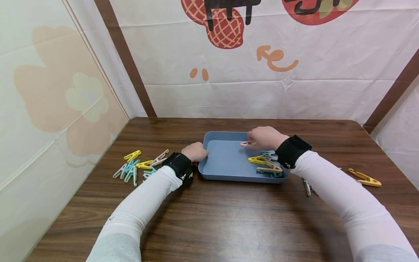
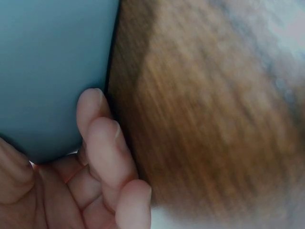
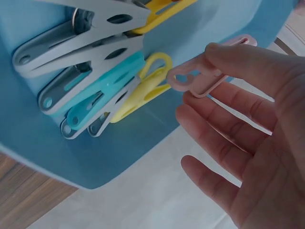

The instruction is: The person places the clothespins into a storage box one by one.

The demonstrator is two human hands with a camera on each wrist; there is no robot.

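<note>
The tray (image 1: 226,156) lies on the brown table (image 1: 235,222). At the tray's left side, the left hand (image 1: 195,152) grips the edge, its fingers curled against the wall. The right hand (image 1: 266,137) is over the tray's right half, near the far edge, pinching 1 pink peg (image 3: 202,86) between thumb and fingers; its outer fingers are loosely spread.

Inside the tray, toward its right end, pegs lie heaped: yellow (image 1: 256,159), beige (image 1: 271,167), turquoise (image 3: 114,76) and grey (image 3: 95,26). Some overlap, so their full number cannot be told.

Left of the tray is a loose pile of pegs (image 1: 132,168), with 2 yellow among blue and pale ones. Right of the tray lie 1 orange peg (image 1: 370,181) and 1 grey peg (image 1: 307,188), the latter next to the right sleeve (image 1: 343,196). Behind the tray, past the table, hangs a pale cloth (image 1: 327,51) with red and orange prints.
</note>
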